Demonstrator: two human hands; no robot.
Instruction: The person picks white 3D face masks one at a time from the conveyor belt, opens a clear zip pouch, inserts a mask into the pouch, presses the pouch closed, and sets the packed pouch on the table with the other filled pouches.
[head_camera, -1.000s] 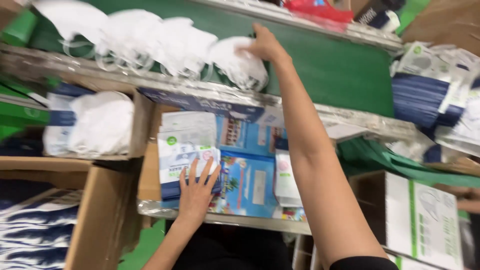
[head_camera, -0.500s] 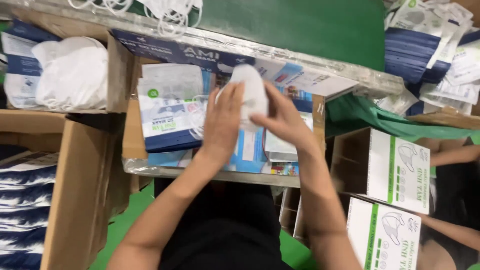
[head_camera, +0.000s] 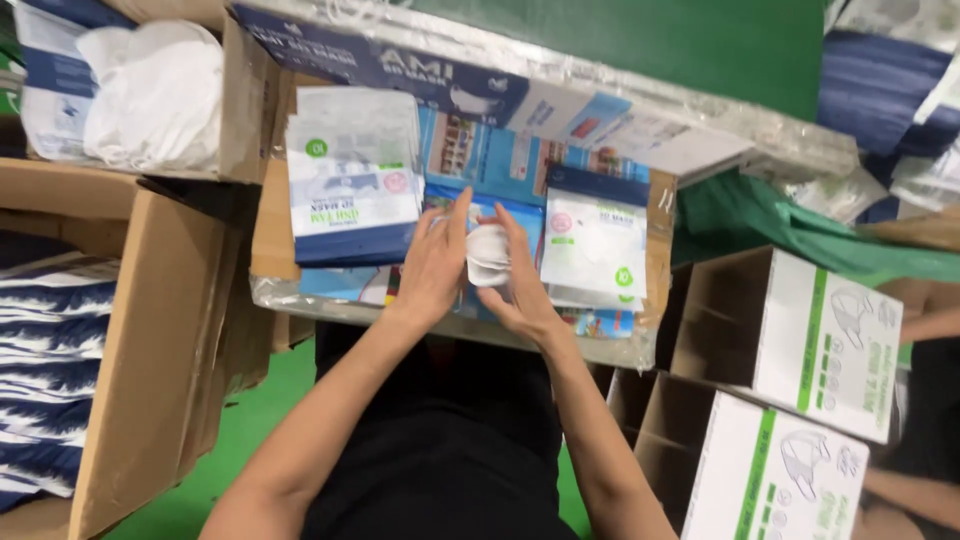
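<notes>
My left hand (head_camera: 437, 262) and my right hand (head_camera: 520, 283) press together on a white face mask (head_camera: 487, 254), folded flat between the palms, just above a small work board (head_camera: 300, 290) wrapped in plastic. A stack of white and blue pouches (head_camera: 355, 180) lies on the board to the left of my hands. Another pouch stack (head_camera: 596, 238) sits to the right, close to my right hand's fingertips.
An open cardboard box with loose white masks (head_camera: 150, 95) stands at upper left. A tall carton of packed pouches (head_camera: 60, 350) is at the left. White and green printed cartons (head_camera: 830, 330) stand at right, where another person's arm (head_camera: 925, 325) shows. A green conveyor belt (head_camera: 700, 45) runs across the top.
My right hand left the pile of masks on the belt and brought one mask down. Both hands now squeeze it flat over the board, lower and closer to me.
</notes>
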